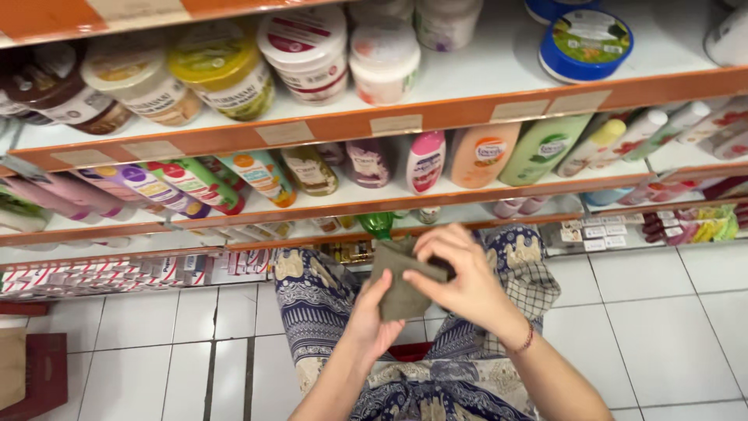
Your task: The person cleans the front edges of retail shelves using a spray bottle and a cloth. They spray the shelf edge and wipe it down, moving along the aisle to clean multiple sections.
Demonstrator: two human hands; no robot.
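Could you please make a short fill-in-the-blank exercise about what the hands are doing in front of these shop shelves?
1. Both hands hold a folded grey-green ____ between them.
2. The right hand wears a thin red ____ at the wrist.
3. The left hand grips the cloth from ____, while the right pinches its top edge.
4. On the top shelf, the round tin at the right has a ____ rim.

Missing words: cloth; bracelet; below; blue
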